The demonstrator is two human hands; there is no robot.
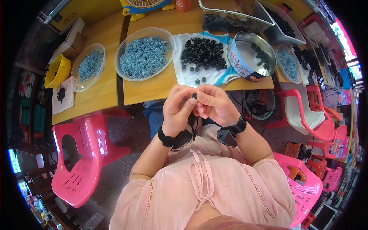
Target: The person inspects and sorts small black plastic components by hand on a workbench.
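The left hand (177, 108) and right hand (217, 104) pinch a small, round black bead (194, 96) near a white-and-blue cloth (184, 78).

hands (176, 109) (219, 105): 2 | held beads (194, 96): 1 | blue-filled tubs (165, 69) (93, 80) (294, 78): 3 | round tins (243, 69): 1

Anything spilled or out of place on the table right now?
Nothing looks clearly spilled. Only slightly odd: two black beads sit apart from the main bead pile, near the front edge of the white-and-turquoise cloth.
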